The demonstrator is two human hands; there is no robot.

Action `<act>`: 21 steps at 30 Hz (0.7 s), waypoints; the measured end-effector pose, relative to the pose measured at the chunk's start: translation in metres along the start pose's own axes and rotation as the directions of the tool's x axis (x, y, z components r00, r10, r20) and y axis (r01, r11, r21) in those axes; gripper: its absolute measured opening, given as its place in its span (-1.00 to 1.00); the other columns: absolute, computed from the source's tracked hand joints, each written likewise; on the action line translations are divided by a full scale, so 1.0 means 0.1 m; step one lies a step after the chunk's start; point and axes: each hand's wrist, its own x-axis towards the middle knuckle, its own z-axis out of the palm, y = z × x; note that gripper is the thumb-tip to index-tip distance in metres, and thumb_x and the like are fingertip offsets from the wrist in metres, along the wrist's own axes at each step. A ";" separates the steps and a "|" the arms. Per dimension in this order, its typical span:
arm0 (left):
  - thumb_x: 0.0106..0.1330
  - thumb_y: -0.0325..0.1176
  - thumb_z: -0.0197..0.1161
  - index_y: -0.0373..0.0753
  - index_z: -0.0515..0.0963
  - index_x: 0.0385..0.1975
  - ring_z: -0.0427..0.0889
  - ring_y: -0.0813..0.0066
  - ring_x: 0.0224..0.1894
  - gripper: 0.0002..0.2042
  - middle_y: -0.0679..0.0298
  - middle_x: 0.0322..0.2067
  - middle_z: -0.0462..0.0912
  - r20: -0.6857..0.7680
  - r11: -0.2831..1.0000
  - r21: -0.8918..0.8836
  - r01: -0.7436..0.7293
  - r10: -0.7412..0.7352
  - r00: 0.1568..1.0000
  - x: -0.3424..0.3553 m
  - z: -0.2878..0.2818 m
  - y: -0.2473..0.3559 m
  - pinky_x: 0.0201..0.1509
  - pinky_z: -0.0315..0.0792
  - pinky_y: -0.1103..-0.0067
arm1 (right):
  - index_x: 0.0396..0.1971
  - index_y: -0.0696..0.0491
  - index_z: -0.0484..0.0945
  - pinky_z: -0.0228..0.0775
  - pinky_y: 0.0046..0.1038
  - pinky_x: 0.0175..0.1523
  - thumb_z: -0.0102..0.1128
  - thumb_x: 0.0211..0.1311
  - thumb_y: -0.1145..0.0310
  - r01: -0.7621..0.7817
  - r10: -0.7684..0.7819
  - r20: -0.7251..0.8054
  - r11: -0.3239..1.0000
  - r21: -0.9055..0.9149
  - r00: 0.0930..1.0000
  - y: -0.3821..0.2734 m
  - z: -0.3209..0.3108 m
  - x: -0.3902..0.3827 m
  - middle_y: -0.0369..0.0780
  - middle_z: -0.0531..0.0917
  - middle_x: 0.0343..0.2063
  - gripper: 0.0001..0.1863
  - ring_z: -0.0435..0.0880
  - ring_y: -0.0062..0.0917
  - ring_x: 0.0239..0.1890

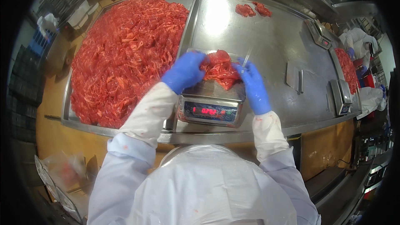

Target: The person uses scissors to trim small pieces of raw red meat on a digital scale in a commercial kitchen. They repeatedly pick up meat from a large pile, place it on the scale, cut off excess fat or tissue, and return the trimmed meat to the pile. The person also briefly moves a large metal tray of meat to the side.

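Observation:
My left hand (183,71), in a blue glove, is closed at the left edge of a clump of red raw meat (218,68) over the steel platform of a weighing scale (210,110) with a lit red display. My right hand (252,83), also gloved, has its fingers bent against the meat's right edge. Clear plastic, its exact shape unclear, shows beside those fingers. Left of the scale lies a large pile of sliced raw meat (125,58) in a steel tray section.
The steel table (271,50) carries two small meat pieces (246,10) at the back, more scales (341,98), a flat metal plate (293,77) and another meat pile (346,68) at the right. Co-workers in white (354,39) stand beyond. A plastic bag (62,166) is at lower left.

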 end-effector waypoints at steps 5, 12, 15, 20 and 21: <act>0.03 -0.53 0.34 -0.31 0.54 -0.32 0.59 0.00 -0.36 -0.80 0.04 -0.46 0.58 -0.020 0.998 -0.032 0.061 -0.061 0.998 -0.29 0.09 0.01 -0.22 0.49 0.30 | 0.15 0.20 0.45 0.46 -0.59 -0.04 0.20 0.38 0.31 0.004 0.006 -0.084 0.993 0.115 0.996 -0.13 0.00 -0.08 -0.21 0.67 -0.18 -0.57 0.64 -0.61 -0.16; 0.00 -0.63 0.28 -0.32 0.55 -0.36 0.63 0.29 -0.37 -0.82 0.12 -0.45 0.57 -0.074 0.944 -0.291 0.158 -0.187 0.980 -0.78 -0.07 0.19 -0.23 0.52 0.47 | -0.07 0.11 0.56 0.39 -0.64 -0.36 0.13 0.36 0.23 -0.415 0.419 0.520 0.900 -0.131 0.745 -0.07 0.33 -0.68 -0.27 0.69 -0.38 -0.71 0.58 -0.69 -0.49; 0.02 -0.63 0.29 -0.32 0.56 -0.34 0.65 0.32 -0.35 -0.81 0.14 -0.43 0.60 -0.118 0.958 -0.225 0.177 -0.207 0.971 -0.91 -0.08 0.21 -0.20 0.53 0.49 | -0.09 0.10 0.56 0.39 -0.67 -0.40 0.19 0.36 0.12 -0.473 0.503 0.425 0.862 -0.183 0.752 0.19 0.27 -0.66 -0.24 0.70 -0.40 -0.65 0.62 -0.68 -0.52; 0.10 -0.55 0.35 -0.32 0.59 -0.27 0.67 0.38 -0.36 -0.82 0.14 -0.39 0.66 -0.165 0.927 -0.273 0.256 -0.308 0.937 -1.03 -0.10 0.11 -0.22 0.55 0.48 | -0.12 0.12 0.54 0.41 -0.66 -0.43 0.17 0.36 0.09 -0.497 0.516 0.481 0.849 -0.177 0.709 0.00 0.36 -0.91 -0.22 0.70 -0.39 -0.63 0.64 -0.64 -0.54; 0.12 -0.50 0.35 -0.31 0.60 -0.26 0.67 0.31 -0.33 -0.81 0.11 -0.37 0.66 -0.110 0.899 -0.320 0.300 -0.350 0.930 -1.02 -0.13 0.11 -0.19 0.55 0.44 | -0.13 0.12 0.54 0.41 -0.65 -0.43 0.17 0.36 0.10 -0.518 0.519 0.497 0.841 -0.152 0.696 0.01 0.36 -0.87 -0.22 0.70 -0.39 -0.63 0.64 -0.63 -0.54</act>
